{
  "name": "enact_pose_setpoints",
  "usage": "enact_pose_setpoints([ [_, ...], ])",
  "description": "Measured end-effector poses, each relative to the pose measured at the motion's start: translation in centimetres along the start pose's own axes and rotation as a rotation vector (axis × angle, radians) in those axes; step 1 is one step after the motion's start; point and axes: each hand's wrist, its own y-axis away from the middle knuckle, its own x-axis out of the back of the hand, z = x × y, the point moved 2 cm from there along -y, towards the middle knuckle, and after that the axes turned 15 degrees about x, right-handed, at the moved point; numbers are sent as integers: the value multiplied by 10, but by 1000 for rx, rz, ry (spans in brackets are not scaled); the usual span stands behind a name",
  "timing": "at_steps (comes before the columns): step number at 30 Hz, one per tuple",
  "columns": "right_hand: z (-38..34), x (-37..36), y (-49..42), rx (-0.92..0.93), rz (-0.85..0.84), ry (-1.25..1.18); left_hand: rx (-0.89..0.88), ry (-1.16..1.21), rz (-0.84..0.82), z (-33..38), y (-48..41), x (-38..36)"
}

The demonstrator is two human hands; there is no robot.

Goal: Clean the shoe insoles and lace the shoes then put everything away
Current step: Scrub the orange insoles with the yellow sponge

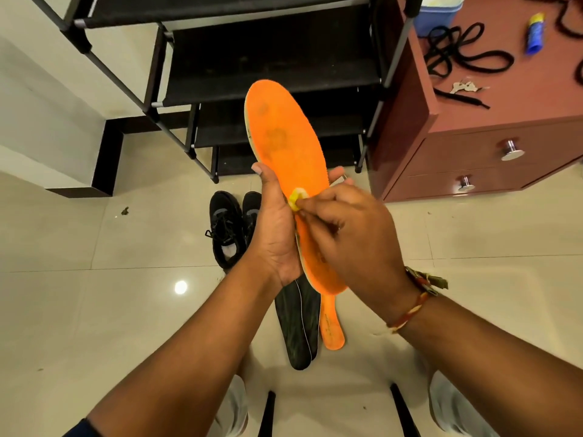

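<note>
While the left hand (274,234) curls its fingers round the orange insole (285,143), holding it upright before the shoe rack (268,58), a pair of black shoes (233,225) stands on the floor just left of that insole. Below it lie two dark insoles (298,326) and another orange one (331,326). Right of it, the right hand (356,238) pinches a yellow cloth (298,198) against its surface.

no legible text, labels or numbers

Fuzzy matt orange insole (284,134); glossy tiled floor (94,247); black cloth shelves (268,58); shiny metal knobs (509,150); smooth maroon cabinet (473,146).
</note>
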Motion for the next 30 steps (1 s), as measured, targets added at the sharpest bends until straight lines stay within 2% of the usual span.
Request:
enact_pose_setpoints([
  [4, 2, 6, -5, 76, -30, 71, -22, 16, -10, -4, 3, -4],
  [8, 31, 25, -14, 28, -3, 228, -32, -37, 2, -11, 4, -11],
  [12, 34, 27, -13, -32, 21, 135, -10, -51, 18, -11, 4, -13],
  [17, -9, 8, -8, 38, -53, 8, -20, 31, 34, -5, 2, -6],
  [21, 19, 26, -18, 38, -3, 130, -6, -27, 12, -15, 3, -11],
  [25, 49, 45, -20, -99, 79, 220, 77, -97, -15, -25, 2, -18],
  [27, 45, 42, -18, -96, 82, 170, 73, -94, -6, -25, 2, -18],
  [30, 13, 24, -15, -11, -2, 23, 14, -17, 27, -20, 2, -14],
])
